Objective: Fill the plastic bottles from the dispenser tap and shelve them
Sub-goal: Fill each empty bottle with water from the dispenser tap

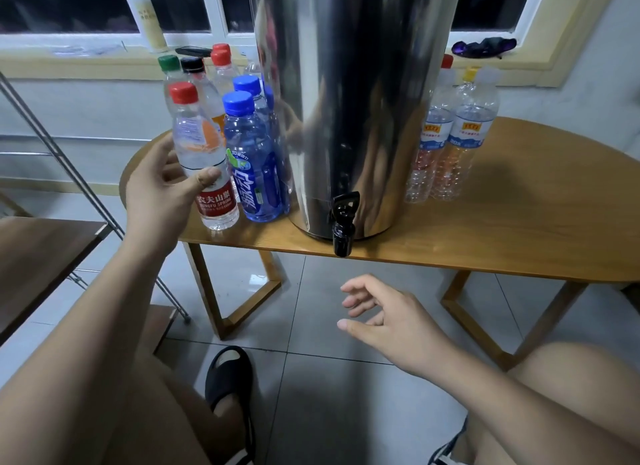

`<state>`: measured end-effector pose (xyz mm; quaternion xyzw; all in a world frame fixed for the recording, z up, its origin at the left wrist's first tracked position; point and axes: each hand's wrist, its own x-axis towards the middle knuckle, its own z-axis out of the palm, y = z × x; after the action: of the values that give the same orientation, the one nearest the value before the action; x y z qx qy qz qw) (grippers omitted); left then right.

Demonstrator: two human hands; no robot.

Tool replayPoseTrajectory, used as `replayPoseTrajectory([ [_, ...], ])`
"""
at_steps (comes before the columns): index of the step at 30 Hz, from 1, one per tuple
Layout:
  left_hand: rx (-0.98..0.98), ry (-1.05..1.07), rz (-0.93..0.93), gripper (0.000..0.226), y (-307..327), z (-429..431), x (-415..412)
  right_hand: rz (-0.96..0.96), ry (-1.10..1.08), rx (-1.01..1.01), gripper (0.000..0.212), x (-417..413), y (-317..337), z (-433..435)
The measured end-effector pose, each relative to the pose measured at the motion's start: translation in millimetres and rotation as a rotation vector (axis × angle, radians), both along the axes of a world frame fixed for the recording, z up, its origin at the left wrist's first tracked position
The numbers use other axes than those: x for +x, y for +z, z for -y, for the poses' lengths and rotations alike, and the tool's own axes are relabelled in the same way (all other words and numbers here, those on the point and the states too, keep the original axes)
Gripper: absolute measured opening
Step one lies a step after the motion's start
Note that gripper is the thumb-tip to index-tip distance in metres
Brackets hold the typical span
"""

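At far left, a wooden shelf [45, 253] on a slanted metal frame is cut off by the picture's edge. Beside it the left hand [156, 190] reaches up and forward from a bare forearm and grips a red-capped bottle [204, 159] at mid-height, thumb across the front and fingers hidden behind. That bottle is at the front left corner of the tabletop [485, 229]; whether its base rests on the wood or hangs just above it is unclear. Just beside it stand two blue bottles [256, 163], with more capped bottles [194, 73] crowded behind, partly covering each other. A tall steel dispenser [353, 100] fills the middle, its top out of view, and its black tap [343, 222] juts over the tabletop's front edge. Below the tap and well apart from it, the right hand [384, 315] hovers over the tiled floor, fingers loosely spread, holding nothing. Right of the dispenser stand clear bottles [450, 142], one half hidden behind the steel wall. A black sandal [228, 378] shows between the person's knees.
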<state>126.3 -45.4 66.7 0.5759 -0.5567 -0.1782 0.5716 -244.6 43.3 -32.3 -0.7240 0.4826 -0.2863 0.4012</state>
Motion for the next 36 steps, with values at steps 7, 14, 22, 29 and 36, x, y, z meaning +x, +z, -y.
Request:
replayPoseTrajectory([
  [7, -0.015, 0.052, 0.066, 0.054, -2, 24, 7, -0.023, 0.012, 0.009, 0.037, 0, -1, 0],
  [14, 0.005, 0.149, 0.136, 0.053, 6, 32, -5, -0.019, 0.000, 0.006, 0.035, -1, -2, 0],
  [22, 0.087, 0.251, 0.110, 0.075, -11, 25, -1, -0.001, -0.040, -0.015, 0.031, -5, 2, 6],
  [29, 0.153, 0.103, 0.018, 0.066, -30, 3, -2, 0.123, -0.196, -0.100, 0.022, -16, 12, 26],
  [36, 0.213, -0.158, 0.326, 0.034, -47, -23, -48, 0.211, -0.338, -0.133, 0.021, -38, 32, 44],
])
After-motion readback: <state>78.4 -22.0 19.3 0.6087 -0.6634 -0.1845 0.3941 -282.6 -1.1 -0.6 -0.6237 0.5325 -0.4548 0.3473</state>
